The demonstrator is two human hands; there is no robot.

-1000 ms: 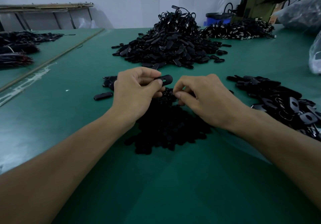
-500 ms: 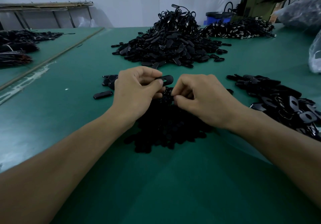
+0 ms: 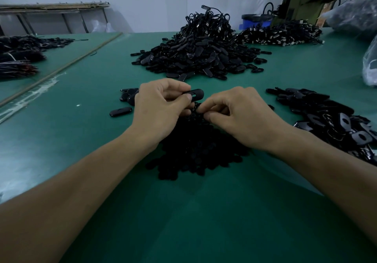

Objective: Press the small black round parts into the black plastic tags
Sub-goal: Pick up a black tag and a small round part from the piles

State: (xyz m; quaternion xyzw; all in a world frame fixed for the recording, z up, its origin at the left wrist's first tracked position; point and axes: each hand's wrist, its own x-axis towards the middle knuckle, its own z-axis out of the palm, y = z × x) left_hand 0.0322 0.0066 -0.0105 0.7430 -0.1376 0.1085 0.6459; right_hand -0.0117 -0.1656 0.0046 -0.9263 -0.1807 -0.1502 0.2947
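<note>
The black plastic tag (image 3: 193, 95) is held clear of the green bench (image 3: 204, 222), near its middle. The left hand (image 3: 159, 111) pinches it at one end between thumb and forefinger. The free end of the tag, which shows an oval opening, points toward the right hand (image 3: 240, 116).

The right hand sits just beside the tag with its fingers curled. Its thumb and forefinger tips meet at the top of the heap of small black round parts (image 3: 195, 150), which lies under both hands. It cannot be told whether a part is already between those fingertips, as the part would be black against black.

The step in hand appears to be the pick-up of one round part, and pressing is not yet done. The next move calls for one part to be separated from the heap, brought to the tag's opening and aligned. The left hand must hold the tag steady while the part is pushed home.

A loose tag (image 3: 120, 112) lies toward the left edge. A large pile of tags (image 3: 200, 58) stands toward the far edge, and a flatter pile (image 3: 330, 120) runs along the right edge
</note>
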